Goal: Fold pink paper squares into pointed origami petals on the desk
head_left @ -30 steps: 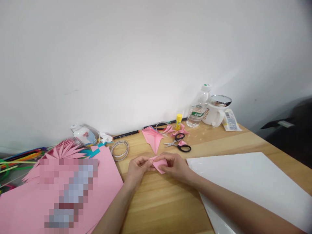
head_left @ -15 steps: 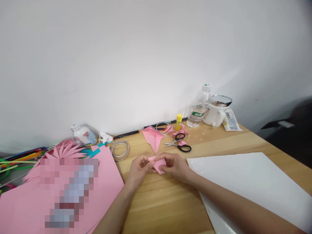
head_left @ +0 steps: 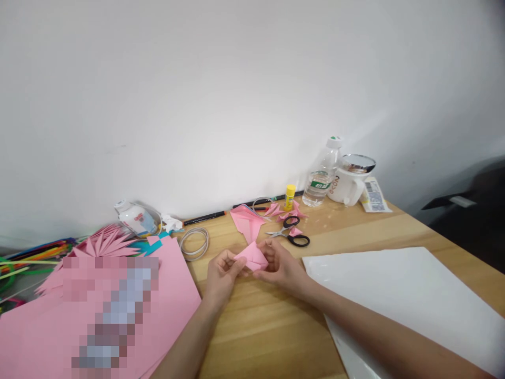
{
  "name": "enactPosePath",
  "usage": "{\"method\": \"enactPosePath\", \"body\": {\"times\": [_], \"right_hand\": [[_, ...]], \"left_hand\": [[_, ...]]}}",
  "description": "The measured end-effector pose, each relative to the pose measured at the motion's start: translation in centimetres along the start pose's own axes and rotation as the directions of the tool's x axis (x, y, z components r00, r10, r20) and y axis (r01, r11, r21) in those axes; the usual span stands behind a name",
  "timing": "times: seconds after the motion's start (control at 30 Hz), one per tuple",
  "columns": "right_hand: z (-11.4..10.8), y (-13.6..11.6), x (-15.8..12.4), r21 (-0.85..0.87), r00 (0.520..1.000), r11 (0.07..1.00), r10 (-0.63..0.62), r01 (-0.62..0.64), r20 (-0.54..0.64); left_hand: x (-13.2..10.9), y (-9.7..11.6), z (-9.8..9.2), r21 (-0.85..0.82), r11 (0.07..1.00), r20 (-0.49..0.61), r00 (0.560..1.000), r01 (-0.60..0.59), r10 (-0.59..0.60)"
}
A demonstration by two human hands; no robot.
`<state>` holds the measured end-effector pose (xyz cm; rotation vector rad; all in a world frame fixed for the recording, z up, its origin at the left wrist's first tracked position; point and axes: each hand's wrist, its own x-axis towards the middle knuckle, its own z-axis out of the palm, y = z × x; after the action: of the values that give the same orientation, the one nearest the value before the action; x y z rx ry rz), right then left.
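Between my two hands is a small folded pink paper, roughly diamond-shaped with creases across its middle, held above the wooden table. My left hand pinches its left corner, thumb on top. On the right side, my right hand grips the edge with thumb and fingers. Just beyond it lies a larger folded pink paper piece. Black-handled scissors rest to the right of that, near several small pink folded pieces and a yellow glue stick.
At left lie pink sheets, a pink paper fan and a coiled cable. A white board covers the right side. Along the wall stand a water bottle, a white mug and a tipped white bottle.
The folded pink paper has been turned and lifted slightly, showing more of its creased face. My right fingers have shifted from over its top to its right edge.
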<state>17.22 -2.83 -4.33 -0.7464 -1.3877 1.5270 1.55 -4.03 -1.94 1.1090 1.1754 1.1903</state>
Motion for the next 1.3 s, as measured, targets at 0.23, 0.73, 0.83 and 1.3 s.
{"method": "enactPosePath", "body": {"times": [0.23, 0.73, 0.83, 1.3], "right_hand": [[0.1, -0.6, -0.1, -0.137, 0.999, 0.99, 0.031, -0.036, -0.037], [0.1, -0.7, -0.3, -0.34, 0.99, 0.935, 0.058, -0.101, -0.132], [0.2, -0.7, -0.2, -0.315, 0.991, 0.945, 0.052, -0.088, -0.12], [0.1, -1.6, -0.3, -0.478, 0.984, 0.872, 0.025, -0.108, -0.178]], "left_hand": [[-0.3, -0.1, 0.4, -0.027, 0.999, 0.064, 0.997, -0.035, 0.037], [-0.4, -0.4, 0.7, -0.132, 0.991, -0.047, 0.999, 0.002, -0.009], [-0.4, -0.3, 0.5, -0.104, 0.994, -0.016, 1.0, -0.015, 0.013], [-0.5, -0.5, 0.9, -0.091, 0.995, 0.049, 0.998, 0.039, -0.035]]}}
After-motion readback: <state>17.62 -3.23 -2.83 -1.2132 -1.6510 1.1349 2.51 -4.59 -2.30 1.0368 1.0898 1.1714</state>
